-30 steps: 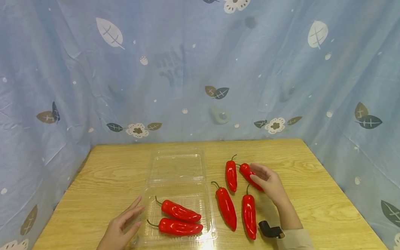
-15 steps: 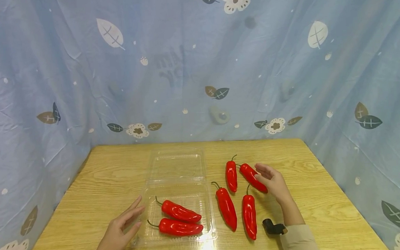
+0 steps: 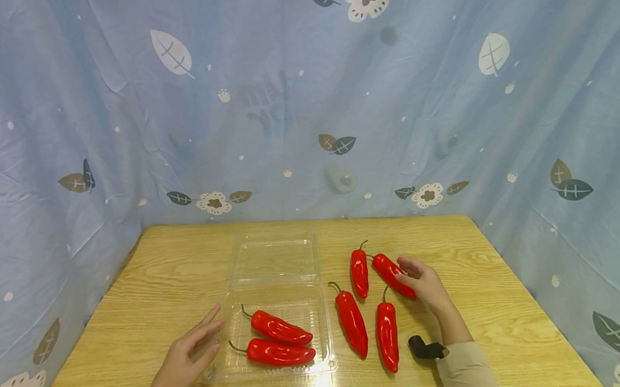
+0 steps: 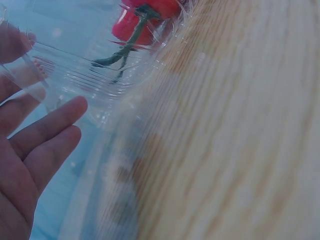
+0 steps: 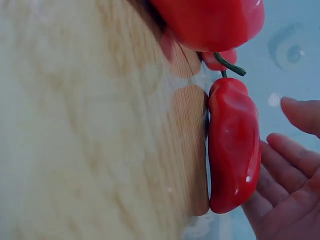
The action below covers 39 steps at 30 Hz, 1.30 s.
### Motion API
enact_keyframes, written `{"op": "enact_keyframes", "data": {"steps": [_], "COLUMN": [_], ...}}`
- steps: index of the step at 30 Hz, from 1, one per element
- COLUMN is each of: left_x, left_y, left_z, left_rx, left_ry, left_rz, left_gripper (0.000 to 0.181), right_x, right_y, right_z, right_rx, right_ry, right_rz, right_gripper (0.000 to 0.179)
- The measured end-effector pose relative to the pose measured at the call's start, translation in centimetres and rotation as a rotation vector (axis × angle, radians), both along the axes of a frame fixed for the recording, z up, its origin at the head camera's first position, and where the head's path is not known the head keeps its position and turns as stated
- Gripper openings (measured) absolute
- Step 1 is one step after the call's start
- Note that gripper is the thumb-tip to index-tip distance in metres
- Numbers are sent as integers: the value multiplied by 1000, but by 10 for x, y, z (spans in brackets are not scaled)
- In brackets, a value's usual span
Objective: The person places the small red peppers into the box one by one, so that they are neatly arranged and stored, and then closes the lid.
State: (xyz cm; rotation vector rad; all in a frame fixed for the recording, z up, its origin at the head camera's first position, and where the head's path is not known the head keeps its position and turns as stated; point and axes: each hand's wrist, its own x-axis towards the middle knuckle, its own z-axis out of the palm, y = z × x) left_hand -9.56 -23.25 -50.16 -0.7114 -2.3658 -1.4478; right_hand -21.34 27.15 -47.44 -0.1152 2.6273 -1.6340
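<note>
A clear plastic clamshell box (image 3: 321,310) lies open on the table, its lid (image 3: 273,257) folded back. Two red chili peppers (image 3: 281,351) with green stems rest inside. My left hand (image 3: 184,355) is at the box's left wall with its fingers (image 4: 52,125) extended; whether they touch it I cannot tell. On the right, my right hand (image 3: 424,284) is beside a red chili pepper (image 3: 390,274) lying on the table. In the right wrist view its thumb stands apart from that pepper (image 5: 234,150), and its other fingers (image 5: 287,157) are partly hidden behind it.
Three more red peppers lie near: one at the back (image 3: 360,273), one beside the box (image 3: 352,323), one in front of my right hand (image 3: 387,335). A black angled piece (image 3: 425,348) is at the right wrist. A blue patterned curtain (image 3: 284,101) surrounds the wooden table (image 3: 182,258).
My right hand has shifted a little to the right, and the pepper beside it has moved slightly right, showing more of its length. My left hand has stayed in place.
</note>
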Motion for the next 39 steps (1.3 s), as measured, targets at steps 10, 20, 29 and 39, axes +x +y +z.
{"op": "enact_keyframes", "data": {"steps": [10, 20, 29, 39], "left_x": [0, 0, 1, 0], "left_y": [1, 0, 0, 0], "left_z": [1, 0, 2, 1], "left_rx": [-2, -4, -22, -14], "left_ry": [0, -5, -5, 5], "left_rz": [9, 11, 0, 10], "left_gripper": [37, 37, 37, 37], "right_x": [-7, -9, -9, -4], "right_y": [-2, -5, -6, -9], "right_z": [-11, -17, -17, -15], "right_rx": [46, 82, 113, 116], "right_ry": [-10, -17, -1, 7], "right_rz": [4, -23, -36, -78], "right_gripper": [56, 55, 54, 52]}}
